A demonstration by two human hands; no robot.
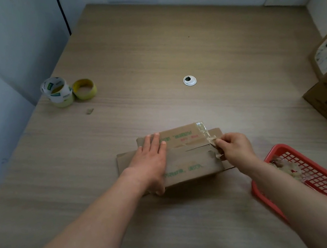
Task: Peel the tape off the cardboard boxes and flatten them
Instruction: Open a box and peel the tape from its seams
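Wooden table [148, 65] | left hand [151, 160] flat on box [186, 163] | right hand [234, 146] pinches tape [208, 136] (thin, tear-prone; grip near seam)

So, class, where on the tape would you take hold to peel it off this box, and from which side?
Pinch the tape at its lifted, crinkled end near the right edge of the box, coming from the right, as the right hand does; elsewhere it lies flat.

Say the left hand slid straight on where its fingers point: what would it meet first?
From the left hand, only bare table beyond the cardboard box, then perhaps the metal cable hole.
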